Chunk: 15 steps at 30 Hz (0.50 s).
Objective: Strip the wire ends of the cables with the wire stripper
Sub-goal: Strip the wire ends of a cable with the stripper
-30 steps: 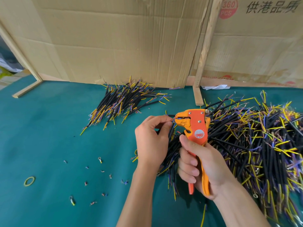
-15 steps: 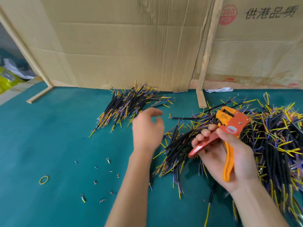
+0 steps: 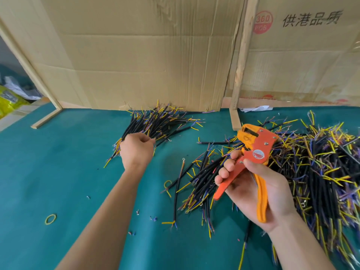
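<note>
Left hand [image 3: 137,148] reached one far cable pile [image 3: 157,121]; two piles.

Bare mat [image 3: 64,172] left; cable heap [image 3: 311,172] right

Left grip [image 3: 137,148] outstretched, right [image 3: 253,189] curled.

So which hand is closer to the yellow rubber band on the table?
Left. The left hand is at the small cable pile, above and right of the rubber band; the right hand is farther right, holding the stripper.
</note>
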Available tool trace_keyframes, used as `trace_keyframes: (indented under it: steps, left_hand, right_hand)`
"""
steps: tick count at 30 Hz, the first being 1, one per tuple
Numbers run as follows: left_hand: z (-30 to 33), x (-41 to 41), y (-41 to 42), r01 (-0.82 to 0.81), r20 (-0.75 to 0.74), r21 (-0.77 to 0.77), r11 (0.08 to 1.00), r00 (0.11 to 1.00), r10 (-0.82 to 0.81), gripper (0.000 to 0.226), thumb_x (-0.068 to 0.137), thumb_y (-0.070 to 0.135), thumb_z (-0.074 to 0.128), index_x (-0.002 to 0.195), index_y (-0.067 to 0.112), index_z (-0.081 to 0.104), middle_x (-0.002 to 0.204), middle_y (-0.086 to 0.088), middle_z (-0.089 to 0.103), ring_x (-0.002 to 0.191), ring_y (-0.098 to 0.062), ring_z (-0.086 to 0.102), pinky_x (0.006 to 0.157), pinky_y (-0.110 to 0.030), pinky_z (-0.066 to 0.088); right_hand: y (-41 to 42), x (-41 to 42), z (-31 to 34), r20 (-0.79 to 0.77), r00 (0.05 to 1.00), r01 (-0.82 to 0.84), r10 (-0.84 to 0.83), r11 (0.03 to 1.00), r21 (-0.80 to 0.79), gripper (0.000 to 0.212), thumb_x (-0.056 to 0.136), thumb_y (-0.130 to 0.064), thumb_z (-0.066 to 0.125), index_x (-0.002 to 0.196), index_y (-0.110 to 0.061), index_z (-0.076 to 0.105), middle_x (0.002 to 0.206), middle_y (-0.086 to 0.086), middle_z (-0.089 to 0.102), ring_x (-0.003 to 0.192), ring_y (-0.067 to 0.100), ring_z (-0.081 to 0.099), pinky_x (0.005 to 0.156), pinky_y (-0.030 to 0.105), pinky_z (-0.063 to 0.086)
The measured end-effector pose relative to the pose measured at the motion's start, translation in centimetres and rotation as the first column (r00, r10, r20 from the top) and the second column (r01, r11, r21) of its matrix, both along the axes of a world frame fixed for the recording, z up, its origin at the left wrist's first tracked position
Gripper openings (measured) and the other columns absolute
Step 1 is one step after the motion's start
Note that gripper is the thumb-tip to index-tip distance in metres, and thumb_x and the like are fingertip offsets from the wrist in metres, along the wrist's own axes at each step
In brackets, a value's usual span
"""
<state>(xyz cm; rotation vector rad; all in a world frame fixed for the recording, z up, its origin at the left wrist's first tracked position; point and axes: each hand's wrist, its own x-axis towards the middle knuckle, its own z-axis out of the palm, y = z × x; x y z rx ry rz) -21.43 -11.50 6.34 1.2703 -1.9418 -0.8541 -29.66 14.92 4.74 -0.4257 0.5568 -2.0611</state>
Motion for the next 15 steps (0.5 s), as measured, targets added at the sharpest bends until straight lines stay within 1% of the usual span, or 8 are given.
trace_keyframes:
  steps: [2,4,6,8,10,11,13,15]
  left_hand:
    - [0.8,0.9,2.0,0.05,-0.148,0.043,0.998,0.988,-0.043,0.014,0.081,0.021,0.072,0.067,0.02,0.071,0.06,0.0,0.064,0.061,-0.02,0.054,0.061,-0.029,0.048]
    - [1.0,2.2,4.5,0.122,-0.286,0.061,0.991,0.953,-0.099,0.013,0.082,0.017,0.073,0.069,0.019,0.073,0.057,0.005,0.063,0.054,-0.012,0.051,0.052,-0.023,0.043]
    - [0.8,3.9,7.2,0.201,-0.379,0.041,0.979,0.91,-0.171,0.012,0.084,0.014,0.075,0.074,0.02,0.075,0.063,0.007,0.068,0.058,-0.005,0.057,0.056,-0.017,0.044]
    - [0.3,5.7,9.6,0.278,-0.432,0.014,0.961,0.868,-0.245,0.015,0.085,0.011,0.076,0.077,0.023,0.077,0.07,0.009,0.073,0.062,-0.002,0.061,0.061,-0.013,0.047]
    - [-0.4,7.1,11.4,0.341,-0.435,-0.002,0.94,0.846,-0.308,0.02,0.084,0.01,0.077,0.079,0.029,0.077,0.075,0.009,0.075,0.066,-0.002,0.064,0.065,-0.012,0.048]
    - [-0.9,7.7,11.9,0.358,-0.415,-0.013,0.934,0.848,-0.331,0.022,0.083,0.01,0.078,0.08,0.033,0.077,0.076,0.009,0.075,0.067,-0.004,0.065,0.066,-0.015,0.048]
    - [-1.6,8.6,12.5,0.358,-0.34,-0.051,0.932,0.871,-0.354,0.027,0.081,0.01,0.08,0.079,0.037,0.077,0.076,0.01,0.074,0.066,-0.006,0.063,0.066,-0.02,0.049]
    - [-2.0,9.3,12.4,0.344,-0.234,-0.113,0.932,0.902,-0.362,0.028,0.079,0.007,0.081,0.073,0.034,0.077,0.073,0.015,0.072,0.065,-0.004,0.062,0.064,-0.015,0.045]
  right_hand:
    - [0.2,0.3,0.2,-0.034,0.998,-0.058,0.059,0.998,0.009,0.042,0.07,-0.015,0.089,0.104,-0.005,0.065,0.089,0.015,0.06,0.078,0.031,0.061,0.08,0.043,0.056]
    - [0.1,0.8,0.2,-0.067,0.994,-0.086,0.089,0.995,0.045,0.045,0.068,-0.015,0.09,0.106,-0.004,0.067,0.098,0.02,0.064,0.078,0.032,0.063,0.078,0.044,0.056]
    - [-0.1,1.1,0.2,-0.099,0.991,-0.075,0.085,0.992,0.097,0.052,0.066,-0.016,0.09,0.111,-0.001,0.069,0.118,0.028,0.067,0.078,0.033,0.064,0.078,0.045,0.057]
    - [-0.4,1.3,0.0,-0.112,0.99,-0.069,0.083,0.99,0.125,0.062,0.069,-0.016,0.088,0.123,0.002,0.066,0.134,0.031,0.06,0.08,0.033,0.066,0.079,0.044,0.057]
    - [-0.5,1.3,0.0,-0.104,0.992,-0.055,0.067,0.991,0.122,0.071,0.07,-0.018,0.087,0.133,0.002,0.061,0.14,0.028,0.058,0.081,0.031,0.066,0.08,0.043,0.057]
    - [-0.6,1.3,0.0,-0.105,0.993,-0.042,0.055,0.992,0.118,0.073,0.07,-0.019,0.087,0.135,0.002,0.06,0.141,0.027,0.057,0.081,0.031,0.066,0.08,0.043,0.057]
    - [-0.4,1.1,0.1,-0.114,0.993,-0.02,0.033,0.994,0.107,0.074,0.071,-0.02,0.087,0.136,0.002,0.059,0.143,0.025,0.057,0.081,0.03,0.065,0.081,0.042,0.056]
    - [-0.3,0.9,0.1,-0.111,0.994,-0.007,0.018,0.995,0.098,0.07,0.075,-0.017,0.083,0.137,0.003,0.058,0.144,0.024,0.056,0.081,0.03,0.064,0.081,0.041,0.055]
